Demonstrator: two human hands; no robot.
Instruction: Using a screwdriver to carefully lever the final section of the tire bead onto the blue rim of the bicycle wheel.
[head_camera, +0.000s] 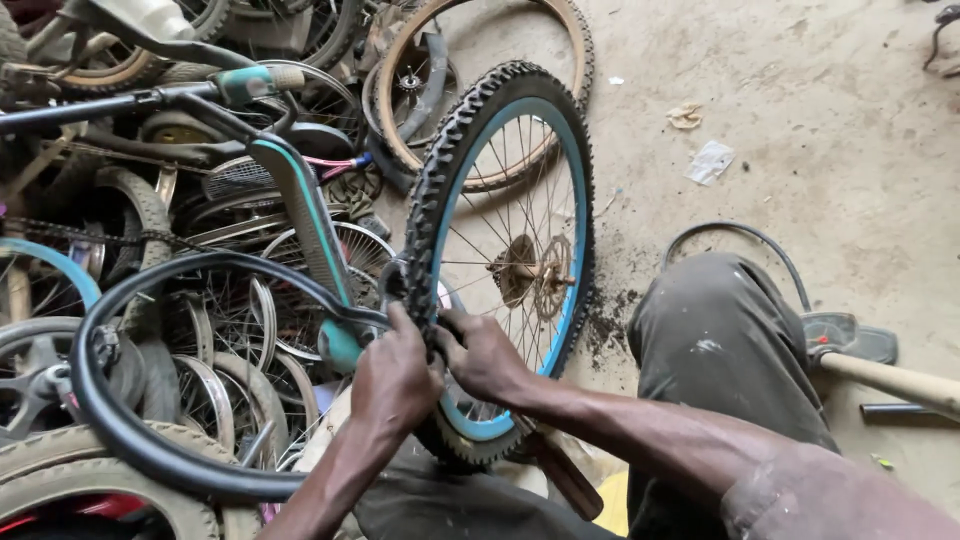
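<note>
The bicycle wheel (505, 250), with its knobby black tyre (450, 170) and blue rim (578, 200), stands upright on the dirt floor (800, 120) between the person's knees. Both hands clench at the tyre's near edge: the left hand (395, 375) pinches tyre and a loose black inner tube (130, 440), which loops away to the left, while the right hand (480, 355) grips the tyre bead against the rim. The step in hand seems to be working tube and tyre at the rim; the next move calls for a firm thumb push along the bead without pinching the tube.
</note>
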